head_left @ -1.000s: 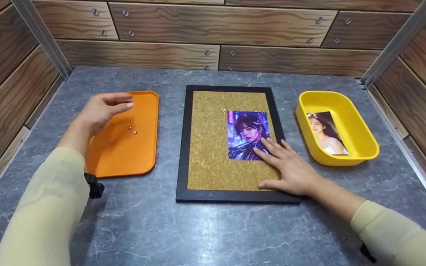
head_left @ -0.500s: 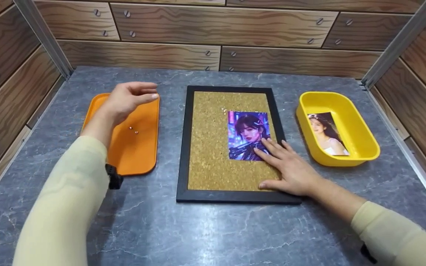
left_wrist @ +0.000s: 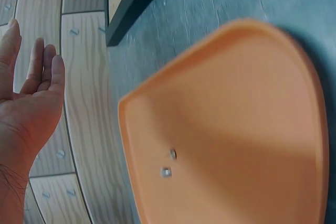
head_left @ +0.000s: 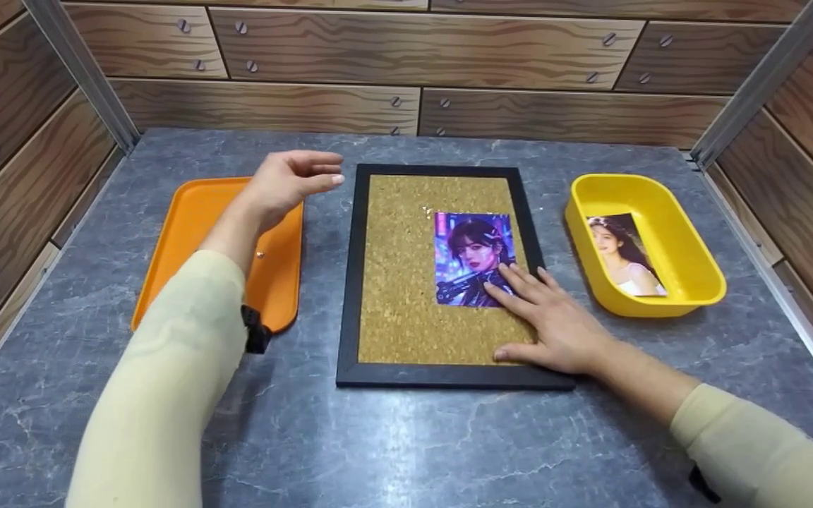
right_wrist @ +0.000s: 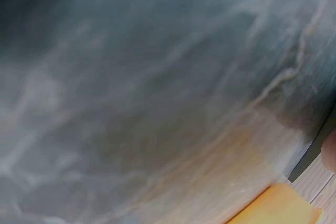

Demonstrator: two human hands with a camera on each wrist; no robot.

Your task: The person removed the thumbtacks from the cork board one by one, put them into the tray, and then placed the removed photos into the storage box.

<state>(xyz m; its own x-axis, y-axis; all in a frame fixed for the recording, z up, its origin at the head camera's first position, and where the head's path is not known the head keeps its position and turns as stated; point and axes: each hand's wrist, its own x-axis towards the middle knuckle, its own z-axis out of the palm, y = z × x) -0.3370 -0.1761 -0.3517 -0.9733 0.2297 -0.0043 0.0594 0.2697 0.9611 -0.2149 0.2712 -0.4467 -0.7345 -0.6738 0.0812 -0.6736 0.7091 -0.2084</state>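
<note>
My left hand (head_left: 290,185) hovers between the orange tray (head_left: 195,226) and the framed corkboard (head_left: 392,282), thumb and fingers stretched forward with tips close together. I cannot tell whether something tiny sits between those fingertips. Two small shiny pieces, one of them a squarish silver piece (left_wrist: 166,172), lie on the tray in the left wrist view. A purple-blue portrait picture (head_left: 470,247) lies upright on the cork, right of centre. Over its lower right corner my right hand (head_left: 555,324) rests with fingers spread, pressing picture and board. Small shiny bits (head_left: 427,210) show beside the picture's top left corner.
A yellow bin (head_left: 689,254) stands right of the board, holding a photo (head_left: 624,254) of a person in white. Wood-patterned walls (head_left: 406,49) enclose the grey marbled table (head_left: 392,451) at back and sides. The right wrist view is mostly blurred tabletop.
My left hand has moved right from over the orange tray toward the corkboard's upper left edge. The right hand, picture and yellow bin have stayed in place.
</note>
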